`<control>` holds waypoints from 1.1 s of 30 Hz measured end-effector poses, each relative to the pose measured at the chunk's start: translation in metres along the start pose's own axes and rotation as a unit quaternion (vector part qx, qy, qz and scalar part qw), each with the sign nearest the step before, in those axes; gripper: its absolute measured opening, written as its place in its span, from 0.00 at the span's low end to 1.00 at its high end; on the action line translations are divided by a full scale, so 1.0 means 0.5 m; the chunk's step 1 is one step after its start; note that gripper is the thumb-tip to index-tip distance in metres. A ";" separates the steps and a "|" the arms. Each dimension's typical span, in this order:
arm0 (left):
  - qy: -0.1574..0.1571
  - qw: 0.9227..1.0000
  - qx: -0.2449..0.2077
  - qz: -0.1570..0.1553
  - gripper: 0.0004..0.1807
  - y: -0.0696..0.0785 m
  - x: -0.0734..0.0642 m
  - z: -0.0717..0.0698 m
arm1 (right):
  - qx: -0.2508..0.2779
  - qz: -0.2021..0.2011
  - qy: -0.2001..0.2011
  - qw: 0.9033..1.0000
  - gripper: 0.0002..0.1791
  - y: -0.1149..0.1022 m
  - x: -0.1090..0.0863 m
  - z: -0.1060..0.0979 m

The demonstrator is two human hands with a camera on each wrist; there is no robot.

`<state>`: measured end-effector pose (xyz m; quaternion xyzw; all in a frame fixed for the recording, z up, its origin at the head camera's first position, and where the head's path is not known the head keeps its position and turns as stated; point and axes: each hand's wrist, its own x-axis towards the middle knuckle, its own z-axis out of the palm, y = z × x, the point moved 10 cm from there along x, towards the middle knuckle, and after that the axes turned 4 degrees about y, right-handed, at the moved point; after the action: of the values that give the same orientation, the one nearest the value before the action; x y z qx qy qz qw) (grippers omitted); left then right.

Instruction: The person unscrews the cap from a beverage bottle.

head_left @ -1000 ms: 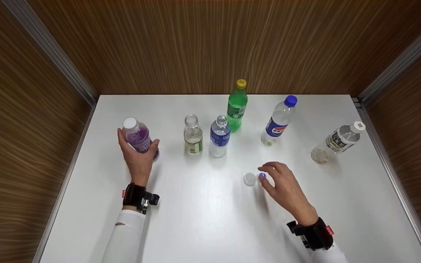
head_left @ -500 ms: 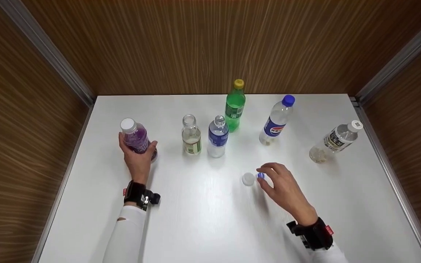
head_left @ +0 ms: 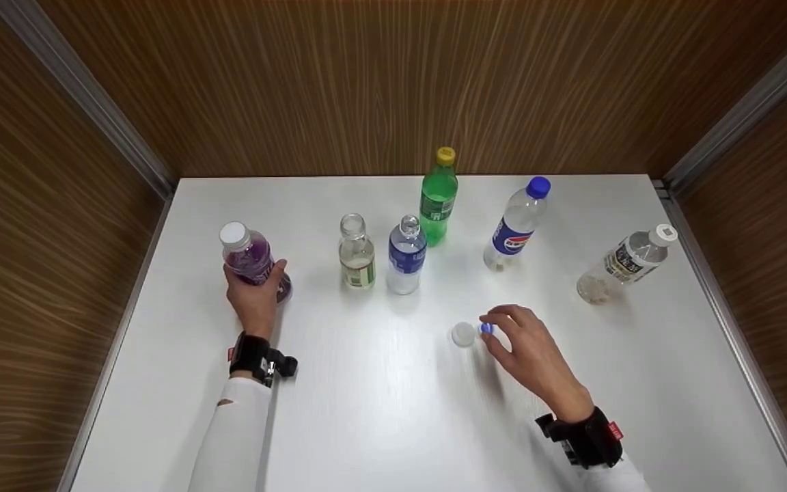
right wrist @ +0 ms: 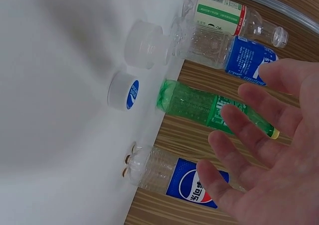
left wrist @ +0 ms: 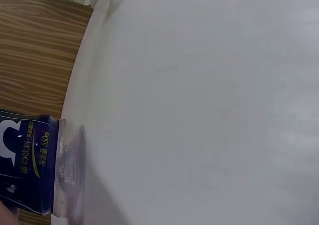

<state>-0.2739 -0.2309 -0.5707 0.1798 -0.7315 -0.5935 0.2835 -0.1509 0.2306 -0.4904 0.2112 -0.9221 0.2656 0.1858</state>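
Note:
My left hand (head_left: pixel 255 304) holds a bottle of purple drink (head_left: pixel 250 258) with a white cap, fingers and thumb round its lower part. In the left wrist view, the dark blue label (left wrist: pixel 27 160) and clear base of that bottle show at the left edge. Farther right, my right hand (head_left: pixel 532 352) hovers over the table with loosely bent fingers and nothing in them. Close to its fingertips lie a small blue-topped white cap (right wrist: pixel 123 91) and a wider translucent cap (right wrist: pixel 143 44), side by side. The hand and both caps stand apart in the right wrist view.
A capless clear bottle (head_left: pixel 357 256) and a capless blue-labelled bottle (head_left: pixel 406 260) stand mid-table. Behind them is a green bottle (head_left: pixel 438 198) with a yellow cap. Rightward stand a Pepsi bottle (head_left: pixel 513 229) and a white-capped bottle (head_left: pixel 622 266). Wood-grain panels (head_left: pixel 393 82) enclose the table.
My left hand and the purple bottle have shifted slightly left. My right hand keeps its place near the caps. The whole view has moved a little.

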 end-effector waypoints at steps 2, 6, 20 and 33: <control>0.003 1.000 0.002 0.011 0.48 0.007 -0.006 -0.004 | 0.001 0.003 0.000 1.000 0.14 0.001 0.000 0.000; -0.013 0.999 0.002 0.035 0.45 0.033 -0.024 0.001 | 0.003 0.021 -0.008 1.000 0.15 0.007 0.000 0.003; -0.094 0.986 0.007 0.141 0.41 0.147 -0.111 0.043 | 0.001 0.025 -0.002 1.000 0.15 -0.001 0.009 0.007; -0.183 0.931 0.037 0.314 0.40 0.239 -0.236 0.101 | 0.055 0.070 -0.012 0.996 0.17 -0.003 0.025 0.012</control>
<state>-0.2055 -0.0937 -0.4854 -0.1600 -0.8114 -0.4690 0.3099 -0.1622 0.2221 -0.4887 0.1596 -0.9208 0.3256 0.1438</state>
